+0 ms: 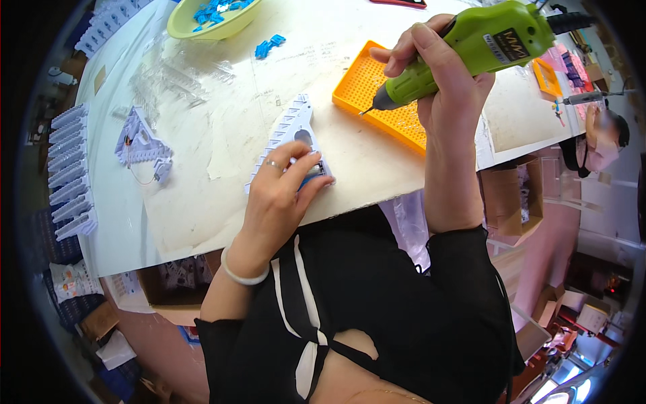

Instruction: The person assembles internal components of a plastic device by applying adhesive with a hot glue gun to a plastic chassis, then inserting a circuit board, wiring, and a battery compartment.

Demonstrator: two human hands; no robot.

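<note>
My right hand (447, 74) is wrapped round a green electric screwdriver (494, 42). Its thin bit points down and left, just above the near left side of an orange perforated tray (351, 106). Something tiny and shiny is at the bit's tip; I cannot tell whether it is a screw. On the table, my left hand (279, 185) grips the near end of a pale lavender, ribbed triangular plastic part (296, 121). Thumb and fingers close round a small blue and metallic piece in it, mostly hidden by the fingers.
A similar lavender part with a thin wire (138, 143) lies to the left, beside clear plastic scraps (178, 81). Ribbed parts (70, 172) line the left edge. Blue pieces (269, 46) lie near a yellow-green bowl (182, 23). Another person (601, 141) is at the far right.
</note>
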